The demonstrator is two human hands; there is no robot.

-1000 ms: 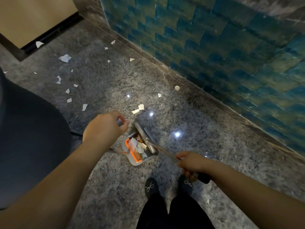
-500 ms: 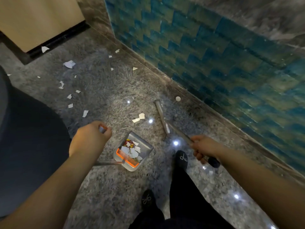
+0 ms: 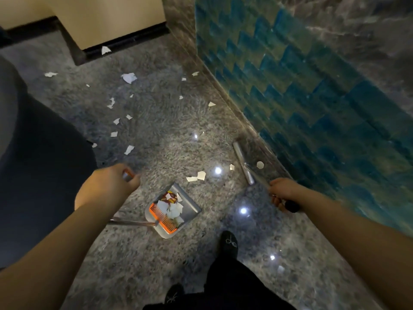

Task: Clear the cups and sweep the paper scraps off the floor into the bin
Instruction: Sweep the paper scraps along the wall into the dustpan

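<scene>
now left hand (image 3: 107, 186) grips dustpan (image 3: 173, 211), right hand (image 3: 282, 193) broom (image 3: 244, 163).

Polished grey speckled stone floor (image 3: 138, 260) with glare spots, blue-green tiled wall (image 3: 312, 90) along the right, beige wall (image 3: 107, 16) with black skirting top left.

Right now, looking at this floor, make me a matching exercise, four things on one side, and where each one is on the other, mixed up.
Things:
1. dustpan
2. broom head
3. round white scrap
4. orange comb strip

Places:
A. between the broom head and the tiled wall's base
B. along the dustpan's back edge
C. on the floor, its handle gripped by the left hand
D. by the wall, its handle gripped by the right hand

Pairs: 1-C, 2-D, 3-A, 4-B
</scene>
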